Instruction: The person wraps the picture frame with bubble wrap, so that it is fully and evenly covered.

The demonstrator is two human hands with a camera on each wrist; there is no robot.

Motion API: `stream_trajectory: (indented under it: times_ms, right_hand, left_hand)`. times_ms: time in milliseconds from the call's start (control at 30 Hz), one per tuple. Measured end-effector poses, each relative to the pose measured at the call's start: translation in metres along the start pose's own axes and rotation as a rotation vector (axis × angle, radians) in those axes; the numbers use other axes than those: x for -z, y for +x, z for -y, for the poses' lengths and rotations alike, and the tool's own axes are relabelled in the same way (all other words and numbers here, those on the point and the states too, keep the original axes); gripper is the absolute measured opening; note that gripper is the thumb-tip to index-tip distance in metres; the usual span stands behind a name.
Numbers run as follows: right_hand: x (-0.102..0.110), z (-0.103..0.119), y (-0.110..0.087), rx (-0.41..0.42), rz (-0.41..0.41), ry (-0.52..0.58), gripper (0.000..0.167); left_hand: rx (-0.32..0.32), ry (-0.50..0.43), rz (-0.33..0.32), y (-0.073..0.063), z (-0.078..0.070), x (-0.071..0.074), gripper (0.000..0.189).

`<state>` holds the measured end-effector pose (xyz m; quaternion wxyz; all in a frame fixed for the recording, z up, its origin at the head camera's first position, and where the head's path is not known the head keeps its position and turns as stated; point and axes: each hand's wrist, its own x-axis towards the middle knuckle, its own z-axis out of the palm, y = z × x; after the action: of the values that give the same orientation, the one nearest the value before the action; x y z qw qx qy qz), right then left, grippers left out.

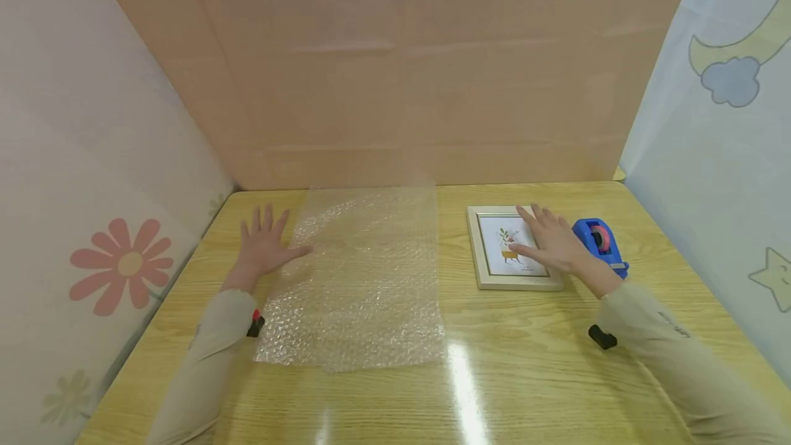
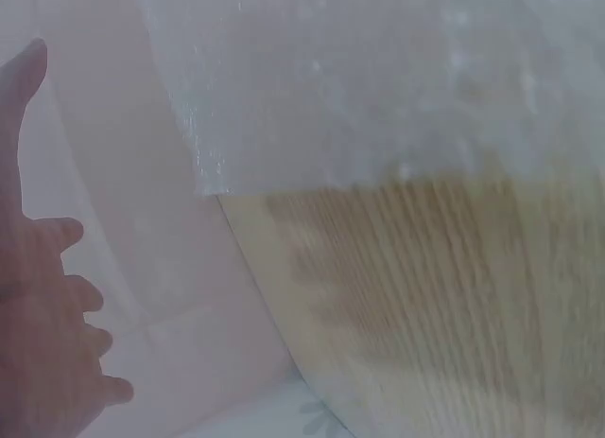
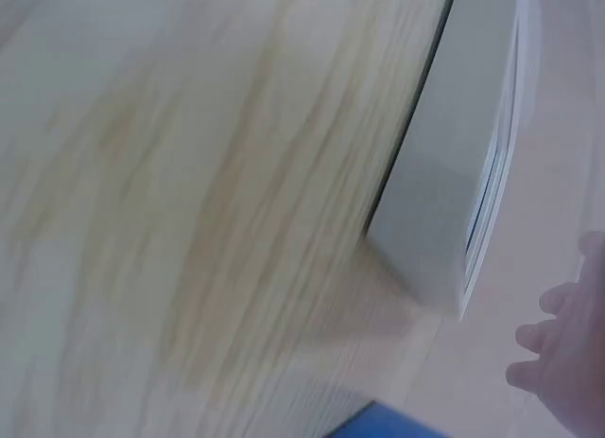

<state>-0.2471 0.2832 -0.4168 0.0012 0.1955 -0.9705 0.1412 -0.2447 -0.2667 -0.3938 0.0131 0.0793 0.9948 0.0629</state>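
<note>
A sheet of bubble wrap (image 1: 371, 280) lies spread on the wooden table, left of centre. My left hand (image 1: 262, 249) is at its left side, fingers spread and thumb toward the sheet; in the left wrist view the hand (image 2: 52, 306) shows at the left edge, apart from the wrap (image 2: 378, 88). To the right lies a cream picture frame (image 1: 485, 280) holding a print of a potted plant. Over its right part is my right hand (image 1: 553, 242), fingers extended and holding nothing. The right wrist view shows the frame's edge (image 3: 444, 154) with the fingers (image 3: 534, 339) beyond it.
Just right of the frame stands a blue tape dispenser (image 1: 602, 246) with a pink roll. A tan panel (image 1: 402, 88) closes off the table's back edge, and pale printed walls (image 1: 711, 177) rise at both sides. Bare wood (image 1: 525, 362) shows in front of the frame.
</note>
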Motion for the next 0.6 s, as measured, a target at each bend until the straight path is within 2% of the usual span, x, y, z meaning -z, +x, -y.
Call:
stream_trajectory:
  times_ms: [333, 600]
  right_hand:
    - [-0.012, 0.031, 0.009, 0.034, 0.076, 0.452, 0.083]
    - [-0.008, 0.073, 0.014, 0.029, 0.098, 0.639, 0.083]
  left_hand:
    - [0.043, -0.253, 0.069, -0.009, 0.017, -0.003, 0.098]
    - [0.09, -0.4, 0.136, -0.016, 0.025, -0.008, 0.098]
